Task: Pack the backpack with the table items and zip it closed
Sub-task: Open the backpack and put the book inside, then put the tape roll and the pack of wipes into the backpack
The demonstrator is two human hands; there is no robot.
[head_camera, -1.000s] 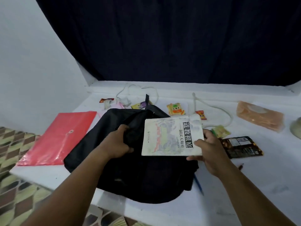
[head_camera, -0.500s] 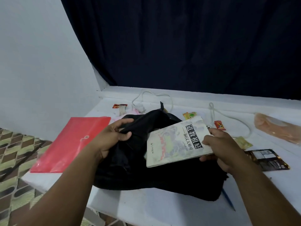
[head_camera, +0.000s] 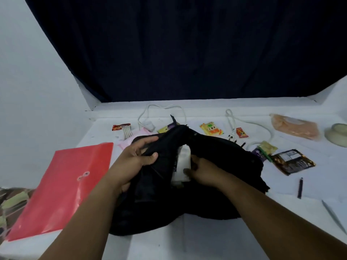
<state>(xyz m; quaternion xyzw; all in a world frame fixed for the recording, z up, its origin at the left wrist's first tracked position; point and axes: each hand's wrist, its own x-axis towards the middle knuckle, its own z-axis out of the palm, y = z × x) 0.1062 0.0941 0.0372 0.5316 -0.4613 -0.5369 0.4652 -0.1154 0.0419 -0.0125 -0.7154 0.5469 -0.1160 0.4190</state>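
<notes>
A black backpack (head_camera: 216, 166) lies on the white table (head_camera: 216, 239) in front of me. My left hand (head_camera: 135, 156) grips the edge of its opening and holds the fabric up. My right hand (head_camera: 204, 171) holds a pale book (head_camera: 183, 166) that stands edge-on, mostly inside the opening; only a narrow strip of it shows. A red envelope folder (head_camera: 63, 186) lies flat at the left, overhanging the table edge.
Small snack packets (head_camera: 211, 128), a white cable with charger (head_camera: 148, 124), a dark foil packet (head_camera: 293, 163), an orange wipes pack (head_camera: 294, 126), pens (head_camera: 300, 187) and a pale round object (head_camera: 338, 134) are scattered behind and right of the bag. A dark curtain hangs at the back.
The book has gone from lying over the backpack to sliding edge-first into its opening. My left hand has lifted the opening's edge higher.
</notes>
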